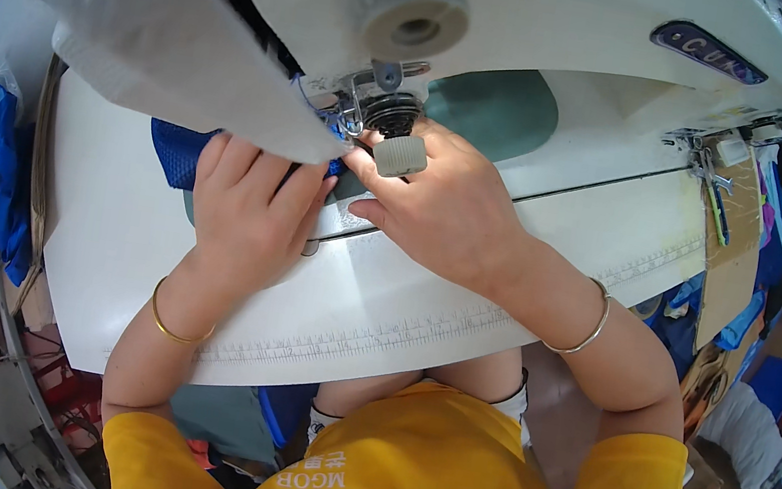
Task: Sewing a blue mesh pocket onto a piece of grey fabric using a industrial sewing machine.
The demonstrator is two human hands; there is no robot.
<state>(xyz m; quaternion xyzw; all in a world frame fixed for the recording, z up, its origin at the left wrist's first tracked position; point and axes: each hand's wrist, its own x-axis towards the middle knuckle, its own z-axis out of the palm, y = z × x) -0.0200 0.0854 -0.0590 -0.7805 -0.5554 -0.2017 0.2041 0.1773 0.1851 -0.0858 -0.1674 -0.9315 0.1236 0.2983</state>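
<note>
Smooth white casing overhead — that's the sewing machine (623, 46), its rounded body curving over a pale, flat table (386, 279); ruler marks (367, 337) run along the table's bowed front edge; behind the right hand (463, 205) sits a matte green patch (491, 113), rounded at its far end; and here's the blue cloth (172, 151), finely textured, lying on the table beneath the left hand (250, 208), one corner poking out to the left, a small bit more showing between the hands, just beside the machine's metal parts.

Now the left hand: palm down, fingers close together and gently bent, resting on the cloth; whether it pinches any, I can't tell; the right hand reaches in under the machine, thumb a little apart from the forefinger, other fingertips hidden behind a ribbed knob (400, 156) — so its grip can't be told either.

The count: two hands, close together; two thin bracelets (591, 325), one on each arm; two pale ribbed knobs, the upper one larger; one machine, one yellow shirt (428, 473).
</note>
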